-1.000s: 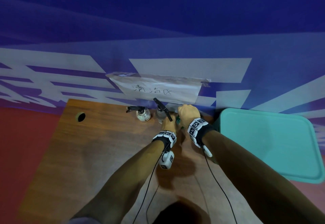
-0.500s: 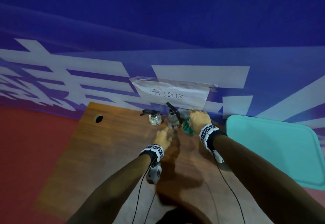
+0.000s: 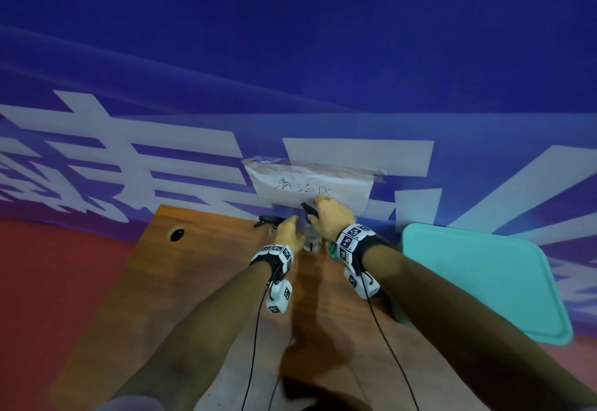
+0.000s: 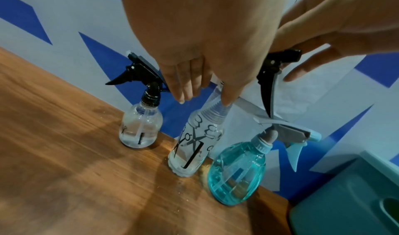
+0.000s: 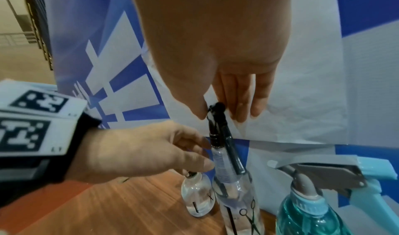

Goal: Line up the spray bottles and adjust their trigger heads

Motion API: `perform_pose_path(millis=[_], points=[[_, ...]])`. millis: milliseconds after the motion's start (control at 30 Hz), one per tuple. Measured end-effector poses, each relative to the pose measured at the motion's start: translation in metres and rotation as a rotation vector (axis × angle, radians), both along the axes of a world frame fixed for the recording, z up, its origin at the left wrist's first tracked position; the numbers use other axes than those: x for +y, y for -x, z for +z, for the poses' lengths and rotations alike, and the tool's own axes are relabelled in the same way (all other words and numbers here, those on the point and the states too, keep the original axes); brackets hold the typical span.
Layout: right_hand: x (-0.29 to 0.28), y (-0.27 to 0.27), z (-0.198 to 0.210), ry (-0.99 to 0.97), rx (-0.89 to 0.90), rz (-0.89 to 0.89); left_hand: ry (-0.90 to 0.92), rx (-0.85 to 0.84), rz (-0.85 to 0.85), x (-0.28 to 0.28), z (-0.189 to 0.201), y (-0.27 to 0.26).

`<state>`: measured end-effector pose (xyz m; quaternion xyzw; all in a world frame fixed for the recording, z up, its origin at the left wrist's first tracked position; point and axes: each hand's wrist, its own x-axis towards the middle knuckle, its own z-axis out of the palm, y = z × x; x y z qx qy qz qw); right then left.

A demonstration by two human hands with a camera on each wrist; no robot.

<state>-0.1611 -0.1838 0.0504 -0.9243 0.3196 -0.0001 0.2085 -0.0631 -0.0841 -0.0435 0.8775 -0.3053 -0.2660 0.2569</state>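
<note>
Perhaps salon: scissor-printed spray bottles (image 4: 194, 141)

A wooden table (image 3: 106, 297) with a round cable hole (image 3: 176, 234) stands against a blue banner wall (image 3: 290, 55) with large white shapes, a handwritten paper sign (image 3: 310, 184) taped to it, beside what seems a red floor (image 3: 48, 281).

In the head view, the right hand (image 3: 332, 220) covers the middle bottle's (image 3: 312, 238) spray head, and the left hand (image 3: 288, 233) hides most of the left bottle (image 3: 270, 221). The teal bottle (image 3: 331, 247) barely shows behind the right wrist. The tray (image 3: 484, 281) is partly hidden by the right forearm.
</note>
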Motion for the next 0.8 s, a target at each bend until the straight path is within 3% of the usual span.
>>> perform_pose_path(millis=[67,300,467,633,800], points=[[0.0,-0.006,-0.004,-0.008,0.053,-0.007,-0.007,-0.018,-0.012,-0.011,-0.022,-0.01],[0.003,-0.024,-0.014,-0.051,0.149,0.015,-0.035,0.012,-0.082,-0.019,-0.008,-0.017],[0.002,-0.036,-0.018,0.059,0.215,0.146,-0.098,0.048,-0.081,-0.02,-0.009,-0.023],[-0.003,-0.036,-0.023,0.149,0.314,0.256,-0.046,0.063,-0.069,-0.016,-0.016,-0.018],[-0.014,-0.033,-0.03,0.14,0.27,0.28,0.043,0.117,-0.045,-0.013,-0.019,-0.016]])
